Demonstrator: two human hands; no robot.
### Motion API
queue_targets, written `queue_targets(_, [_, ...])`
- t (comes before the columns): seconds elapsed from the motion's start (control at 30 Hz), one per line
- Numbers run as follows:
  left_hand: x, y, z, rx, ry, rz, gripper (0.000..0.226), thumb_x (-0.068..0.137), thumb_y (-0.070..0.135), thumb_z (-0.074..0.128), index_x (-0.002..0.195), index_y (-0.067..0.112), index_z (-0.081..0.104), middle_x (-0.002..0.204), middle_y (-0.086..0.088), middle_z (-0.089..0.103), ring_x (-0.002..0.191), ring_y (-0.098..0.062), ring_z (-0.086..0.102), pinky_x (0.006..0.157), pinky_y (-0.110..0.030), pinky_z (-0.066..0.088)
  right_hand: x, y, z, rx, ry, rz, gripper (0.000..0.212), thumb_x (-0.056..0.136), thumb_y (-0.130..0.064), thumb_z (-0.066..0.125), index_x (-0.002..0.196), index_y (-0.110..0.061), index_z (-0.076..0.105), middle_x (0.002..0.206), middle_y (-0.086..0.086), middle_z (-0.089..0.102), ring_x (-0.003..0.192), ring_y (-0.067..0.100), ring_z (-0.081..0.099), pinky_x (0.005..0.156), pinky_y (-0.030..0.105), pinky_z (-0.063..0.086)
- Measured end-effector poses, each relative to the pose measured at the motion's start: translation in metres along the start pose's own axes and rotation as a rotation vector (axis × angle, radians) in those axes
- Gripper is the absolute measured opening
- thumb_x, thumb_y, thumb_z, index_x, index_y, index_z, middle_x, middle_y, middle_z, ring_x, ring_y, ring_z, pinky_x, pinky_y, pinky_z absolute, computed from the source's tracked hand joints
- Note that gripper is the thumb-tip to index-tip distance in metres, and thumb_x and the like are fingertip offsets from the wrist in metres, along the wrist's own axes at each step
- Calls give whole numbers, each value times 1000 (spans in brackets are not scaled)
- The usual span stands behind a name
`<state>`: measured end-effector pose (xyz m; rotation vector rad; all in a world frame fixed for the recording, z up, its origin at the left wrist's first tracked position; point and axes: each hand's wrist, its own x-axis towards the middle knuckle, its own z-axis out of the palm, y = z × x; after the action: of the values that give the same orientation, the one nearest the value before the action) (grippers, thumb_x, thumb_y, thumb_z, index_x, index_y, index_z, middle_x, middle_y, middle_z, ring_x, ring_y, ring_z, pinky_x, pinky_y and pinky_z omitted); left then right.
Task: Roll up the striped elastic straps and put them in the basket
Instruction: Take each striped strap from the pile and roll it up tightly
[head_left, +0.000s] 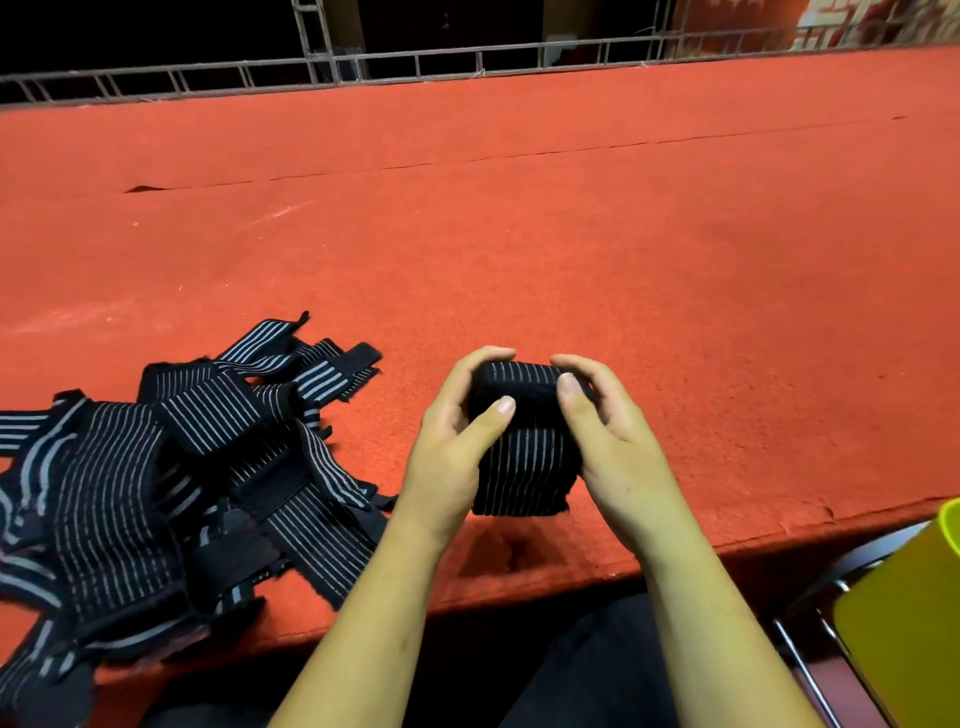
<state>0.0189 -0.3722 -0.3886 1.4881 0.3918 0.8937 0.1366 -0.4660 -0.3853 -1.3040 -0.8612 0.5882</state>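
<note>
Two hands on one item: I log the left hand (447, 447) and the right hand (618, 441) gripping a part-rolled striped strap (524, 467) from either side. The fingers (488, 415) are curled round the roll with both thumbs pressed on its near face, I judge to stop the elastic springing loose while the roll is tightened. The strap sits over the near edge of the red tabletop (519, 234), its unrolled tail hanging flat toward me; whether it touches the surface I cannot tell. One pile of loose straps (171, 467) lies on the tabletop to the left, near at hand for the next pick. I cannot count them: they overlap, and the frame cuts the heap at left and bottom. One yellow-green basket (914, 613) stands at lower right, below tabletop level and mostly cut off. Its inside is unseen, so any finished rolls go unrecorded.
</note>
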Motion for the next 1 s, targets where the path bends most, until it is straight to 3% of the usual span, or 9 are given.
queue_targets(0.07, [0,-1,0,41,-25,3,40,92,15,60,129,30,59,118,0,62,109,-13,59,98,-32,47,-1,-1,0,22,-2,-31,27,100,-18,55,127,-16,57,110,-2,67,99,2,63,84,20,51])
queue_targets(0.17, [0,-3,1,42,-14,-81,50,99,-6,49,140,22,46,121,-3,66,110,-8,63,95,-24,49,-1,1,-3,100,22,-40,39,96,1,57,132,-14,53,111,5,67,98,6,65,86,24,54])
queue_targets(0.33, [1,-2,2,99,-25,-184,30,95,11,59,125,13,59,117,-9,69,109,-17,65,97,-35,51,-1,4,-4,-32,77,-124,35,88,10,60,112,-16,62,102,-7,68,96,6,64,86,27,52])
queue_targets(0.43, [1,0,6,126,21,-188,31,91,45,62,108,19,64,100,2,69,94,-10,66,87,-34,51,-2,5,-3,-111,70,-170,38,84,13,61,107,-18,64,104,-7,68,104,10,64,95,33,50])
queue_targets(0.5, [2,-2,5,109,55,-169,35,92,50,59,102,17,65,92,3,67,86,-8,63,81,-32,50,-3,6,-2,-103,41,-170,37,85,13,62,107,-17,65,106,-4,69,106,13,64,98,37,50])
queue_targets(0.63, [2,-7,-1,-10,47,-132,27,87,39,67,110,25,68,105,-2,67,99,-18,62,95,-44,50,-6,5,-2,-27,6,-113,32,88,9,61,107,-17,65,106,0,68,100,16,64,92,35,52])
queue_targets(0.73, [0,-10,-6,-26,26,-103,30,86,19,64,112,33,68,110,-2,64,104,-21,59,102,-52,47,-4,5,-1,-50,24,-97,21,97,-11,59,113,-22,67,109,-8,69,102,5,63,93,29,50])
queue_targets(0.9, [-1,-13,-3,33,4,-129,43,97,-2,54,132,23,55,117,-5,66,107,-15,64,91,-30,53,-1,12,-2,-9,52,-69,43,95,-5,61,136,-18,53,127,0,63,115,7,62,103,30,48])
queue_targets(1.0, [1,-17,-4,3,-18,-225,31,96,6,59,126,13,57,114,-8,71,107,-18,66,90,-32,51,-1,12,-5,-88,67,-134,46,92,4,60,132,-18,55,126,-3,63,118,9,60,106,33,46])
